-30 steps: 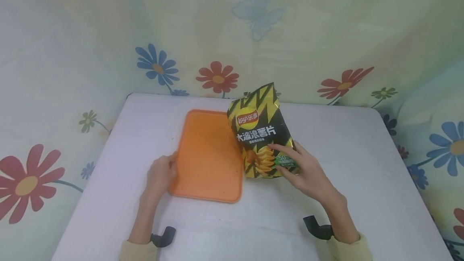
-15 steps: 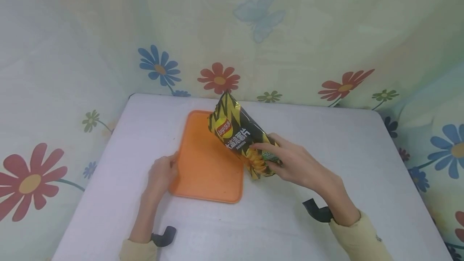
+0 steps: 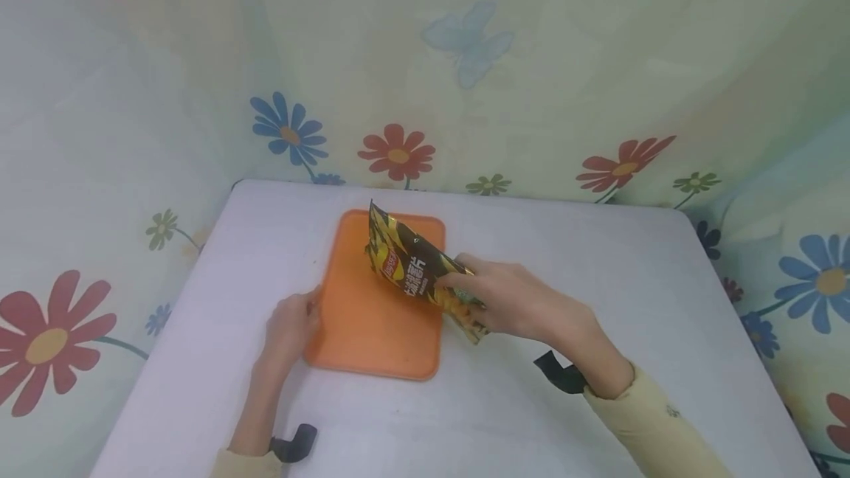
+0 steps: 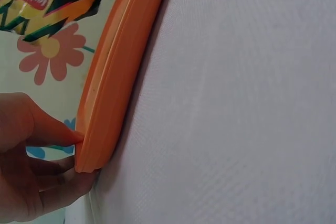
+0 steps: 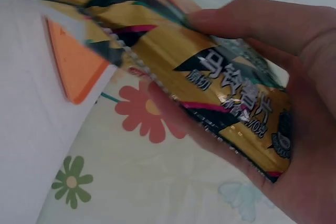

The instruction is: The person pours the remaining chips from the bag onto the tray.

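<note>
The person's right hand [image 3: 514, 299] grips 1 chip bag [image 3: 410, 262], tilted over an orange tray [image 3: 372, 338]. The left hand [image 3: 290, 327] pinches the tray's left edge. The tray lies on a white table [image 3: 412, 434] before a flowered backdrop [image 3: 564, 80].

A black-and-yellow Lay's bag [image 3: 421, 265] is slanting out of the right grip [image 3: 514, 295], its free end pointing up and away to the left above a shallow, round-cornered orange tray [image 3: 372, 330], which is lying on the tabletop [image 3: 564, 242], its left rim sitting between the left grip's [image 3: 292, 324] thumb and fingers.
</note>
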### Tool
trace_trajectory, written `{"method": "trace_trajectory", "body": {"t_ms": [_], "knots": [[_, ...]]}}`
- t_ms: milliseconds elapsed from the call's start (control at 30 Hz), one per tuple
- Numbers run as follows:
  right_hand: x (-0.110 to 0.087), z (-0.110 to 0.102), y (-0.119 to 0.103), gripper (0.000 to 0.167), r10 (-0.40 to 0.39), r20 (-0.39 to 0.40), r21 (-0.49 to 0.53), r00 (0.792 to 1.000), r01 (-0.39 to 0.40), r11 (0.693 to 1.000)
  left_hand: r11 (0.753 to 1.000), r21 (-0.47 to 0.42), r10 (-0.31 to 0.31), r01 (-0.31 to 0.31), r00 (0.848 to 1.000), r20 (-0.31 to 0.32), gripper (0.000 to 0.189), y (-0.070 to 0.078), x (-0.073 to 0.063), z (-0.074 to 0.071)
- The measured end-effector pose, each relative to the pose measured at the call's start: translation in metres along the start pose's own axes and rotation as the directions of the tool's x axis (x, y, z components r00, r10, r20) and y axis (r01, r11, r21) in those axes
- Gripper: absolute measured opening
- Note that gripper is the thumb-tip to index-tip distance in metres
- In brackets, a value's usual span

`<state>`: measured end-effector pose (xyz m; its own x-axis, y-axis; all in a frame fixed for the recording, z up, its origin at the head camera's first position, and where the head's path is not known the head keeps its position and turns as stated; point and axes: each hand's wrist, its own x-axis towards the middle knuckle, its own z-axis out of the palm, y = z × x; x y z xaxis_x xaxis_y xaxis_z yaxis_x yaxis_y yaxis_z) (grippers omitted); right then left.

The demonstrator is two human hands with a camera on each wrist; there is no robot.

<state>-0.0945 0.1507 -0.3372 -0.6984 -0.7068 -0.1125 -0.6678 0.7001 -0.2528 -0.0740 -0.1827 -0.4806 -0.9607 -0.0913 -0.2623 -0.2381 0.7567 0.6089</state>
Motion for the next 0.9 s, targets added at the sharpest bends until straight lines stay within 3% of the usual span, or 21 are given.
{"method": "trace_trajectory", "body": {"t_ms": [467,900], "knots": [[0.0010,0.0030,-0.0047,0.045,-0.068,-0.082,-0.032,0.994,0.066,0.997,0.999,0.014,0.041,-0.041,0.998,-0.041,0.047,-0.0040,-0.0010,0.0033],[0.0022,0.0017,-0.0036,0.042,-0.087,-0.097,-0.028,0.991,0.085,0.996,0.996,0.013,0.086,-0.085,0.994,-0.066,0.046,-0.0081,0.0033,0.0041]]}}
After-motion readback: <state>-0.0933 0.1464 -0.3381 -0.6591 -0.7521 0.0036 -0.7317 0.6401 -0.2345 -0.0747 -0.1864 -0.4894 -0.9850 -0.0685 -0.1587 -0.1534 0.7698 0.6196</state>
